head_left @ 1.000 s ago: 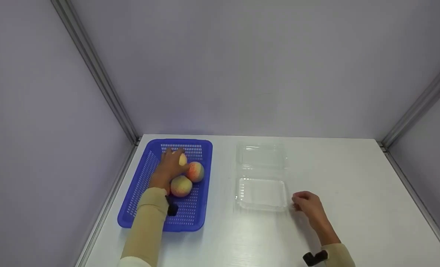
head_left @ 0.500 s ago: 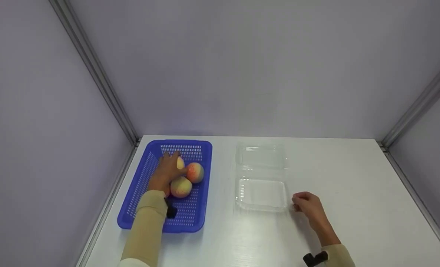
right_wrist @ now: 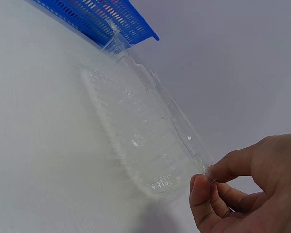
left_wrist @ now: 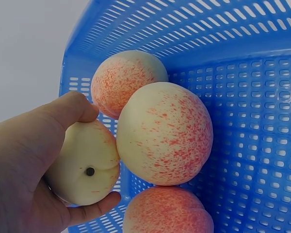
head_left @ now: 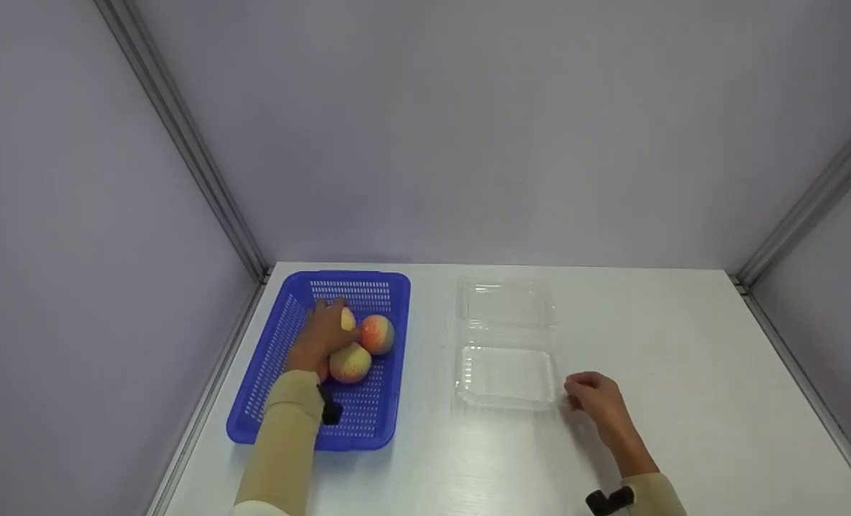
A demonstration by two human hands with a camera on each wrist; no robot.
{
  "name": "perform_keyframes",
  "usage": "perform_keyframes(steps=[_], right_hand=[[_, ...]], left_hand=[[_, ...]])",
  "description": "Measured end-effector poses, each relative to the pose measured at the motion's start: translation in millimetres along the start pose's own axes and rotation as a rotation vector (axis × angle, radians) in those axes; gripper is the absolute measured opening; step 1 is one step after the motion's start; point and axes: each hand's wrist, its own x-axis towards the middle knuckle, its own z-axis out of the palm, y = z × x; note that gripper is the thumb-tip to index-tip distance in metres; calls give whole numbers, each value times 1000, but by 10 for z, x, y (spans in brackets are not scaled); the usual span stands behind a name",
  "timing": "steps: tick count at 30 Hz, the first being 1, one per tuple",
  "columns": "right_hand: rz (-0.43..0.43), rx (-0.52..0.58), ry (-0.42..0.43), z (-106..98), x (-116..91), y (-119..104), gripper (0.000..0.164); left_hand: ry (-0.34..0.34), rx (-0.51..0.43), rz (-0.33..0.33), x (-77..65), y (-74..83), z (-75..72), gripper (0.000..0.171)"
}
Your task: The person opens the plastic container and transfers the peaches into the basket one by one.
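Inside the blue basket (head_left: 399,358), my left hand (head_left: 317,337) grips a pale yellow and red peach (left_wrist: 85,162), thumb on one side and fingers on the other. Its dark stem hole shows in the left wrist view. Against it lies a larger-looking speckled peach (left_wrist: 167,133), with another peach (left_wrist: 126,80) and a redder peach (left_wrist: 169,211) close by. My right hand (head_left: 597,401) pinches the edge of a clear plastic clamshell box (right_wrist: 136,131) between thumb and fingers. The box lies open on the table, its tray near me and its lid (head_left: 507,301) behind.
A white table (head_left: 683,344) carries the basket on the left and the box near the middle. Grey walls (head_left: 497,129) stand at the back and both sides, with metal rails (head_left: 188,143) at the corners.
My left hand has shifted slightly toward me and left, with the peach in its grip moving along. The right hand and the box have stayed still.
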Motion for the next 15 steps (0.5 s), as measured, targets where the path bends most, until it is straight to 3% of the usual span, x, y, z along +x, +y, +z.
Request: perform_keyframes(steps=[15], right_hand=[[19, 1, 5, 13, 10, -5, 33]], left_hand=[[8, -8, -2, 35, -67, 11, 85]])
